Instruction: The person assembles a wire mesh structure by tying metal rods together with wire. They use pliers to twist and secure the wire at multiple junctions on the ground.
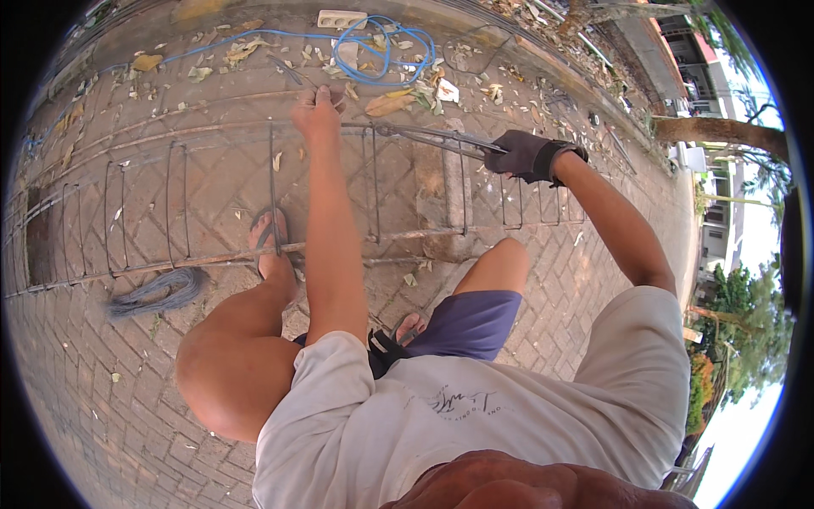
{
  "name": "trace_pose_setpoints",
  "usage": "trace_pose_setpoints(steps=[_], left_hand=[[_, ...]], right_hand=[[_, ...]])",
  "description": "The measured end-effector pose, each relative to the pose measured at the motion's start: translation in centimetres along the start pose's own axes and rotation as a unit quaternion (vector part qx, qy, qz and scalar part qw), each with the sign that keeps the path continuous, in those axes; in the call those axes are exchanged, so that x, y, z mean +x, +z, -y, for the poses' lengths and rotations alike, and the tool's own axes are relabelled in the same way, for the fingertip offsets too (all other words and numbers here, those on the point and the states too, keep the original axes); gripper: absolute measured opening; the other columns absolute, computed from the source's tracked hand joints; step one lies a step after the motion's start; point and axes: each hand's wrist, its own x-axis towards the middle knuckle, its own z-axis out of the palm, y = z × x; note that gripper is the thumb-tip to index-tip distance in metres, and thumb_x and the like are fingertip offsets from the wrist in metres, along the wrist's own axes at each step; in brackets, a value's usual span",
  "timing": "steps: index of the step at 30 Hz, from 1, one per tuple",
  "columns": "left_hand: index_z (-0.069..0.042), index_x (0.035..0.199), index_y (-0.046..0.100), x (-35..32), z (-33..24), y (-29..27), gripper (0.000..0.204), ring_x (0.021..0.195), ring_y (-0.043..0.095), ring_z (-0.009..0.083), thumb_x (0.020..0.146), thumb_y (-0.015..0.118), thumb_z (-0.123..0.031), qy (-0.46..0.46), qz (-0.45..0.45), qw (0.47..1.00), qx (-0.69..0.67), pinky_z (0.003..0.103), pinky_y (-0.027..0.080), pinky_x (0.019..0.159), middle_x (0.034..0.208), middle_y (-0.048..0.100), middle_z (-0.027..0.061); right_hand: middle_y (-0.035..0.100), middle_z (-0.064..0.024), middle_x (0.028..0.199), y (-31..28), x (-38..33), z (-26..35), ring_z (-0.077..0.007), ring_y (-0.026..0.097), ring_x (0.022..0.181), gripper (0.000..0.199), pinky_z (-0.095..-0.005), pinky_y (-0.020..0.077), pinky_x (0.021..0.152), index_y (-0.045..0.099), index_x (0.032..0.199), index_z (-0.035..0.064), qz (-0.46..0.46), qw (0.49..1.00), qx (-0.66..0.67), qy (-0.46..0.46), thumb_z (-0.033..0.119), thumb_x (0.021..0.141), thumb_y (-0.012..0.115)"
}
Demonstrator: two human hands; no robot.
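My bare left hand is closed in a pinch above the far bars of a long rebar cage. Thin grey wire shows just beyond its fingertips. In a dark glove, my right hand grips the handles of long metal pincers. The pincers point left, their head at the cage's far long bar, near a stirrup; whether the jaws bite on anything is too small to tell. The cage lies across the paving in front of me, its stirrups spaced along the long bars.
A bundle of tie wire lies near the cage's left part. Under the cage is a concrete block. Beyond are a blue cable, a white power strip and dry leaves. My sandalled left foot is at the cage's near edge.
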Motion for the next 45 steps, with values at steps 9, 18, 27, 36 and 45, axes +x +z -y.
trace_pose_setpoints(steps=[9,18,27,36,45], left_hand=[[0.001,0.135,0.072,-8.1,-1.6,5.8,0.033,0.056,0.053,0.0093,0.11,0.053,-0.009,-0.08,0.299,0.949,0.06,0.027,0.049,0.051,0.072,0.058,-0.0002],[-0.006,0.118,0.077,-17.7,-4.4,6.4,0.024,0.064,0.049,0.0055,0.105,0.057,-0.013,0.119,0.544,0.768,0.317,0.027,0.039,0.058,0.077,0.058,-0.005],[-0.006,0.135,0.066,-21.2,-15.7,6.2,0.03,0.06,0.038,0.0022,0.11,0.062,-0.023,-0.052,0.599,0.725,0.336,0.025,0.03,0.054,0.072,0.042,-0.0117],[-0.003,0.134,0.075,-26.3,-19.3,1.2,0.033,0.067,0.062,0.012,0.105,0.066,-0.018,-0.062,0.515,0.709,0.477,0.03,0.053,0.061,0.077,0.065,0.0032],[0.001,0.118,0.078,-25.6,-11.7,-4.6,0.024,0.083,0.069,0.0166,0.099,0.07,-0.012,0.05,0.469,0.779,0.412,0.036,0.057,0.079,0.09,0.077,0.008]], right_hand=[[0.062,-0.0225,0.133,23.3,1.5,-0.8,-0.0416,0.06,0.125,0.059,-0.0569,0.041,0.109,0.058,0.15,0.0085,-0.462,0.878,-0.107,0.059,0.034,0.098,0.07],[0.064,-0.0277,0.14,18.3,-1.7,-5.6,-0.0398,0.061,0.131,0.05,-0.0505,0.0484,0.107,0.074,0.133,0.0059,-0.663,0.714,0.182,-0.132,0.039,0.095,0.08],[0.077,-0.0086,0.124,10.0,-4.3,-8.0,-0.016,0.071,0.111,0.046,-0.0327,0.057,0.098,0.067,0.142,-0.0009,-0.112,0.754,0.484,-0.43,0.019,0.102,0.076],[0.074,-0.0013,0.097,11.1,-1.2,-1.3,-0.011,0.069,0.083,0.022,-0.0313,0.0596,0.074,0.074,0.113,0.0027,-0.107,0.658,0.608,-0.432,0.021,0.102,0.078],[0.075,0.0009,0.098,13.7,1.6,-1.4,-0.0142,0.075,0.082,0.02,-0.0359,0.0641,0.065,0.07,0.12,0.0144,-0.097,0.618,0.762,-0.165,0.027,0.105,0.074]])
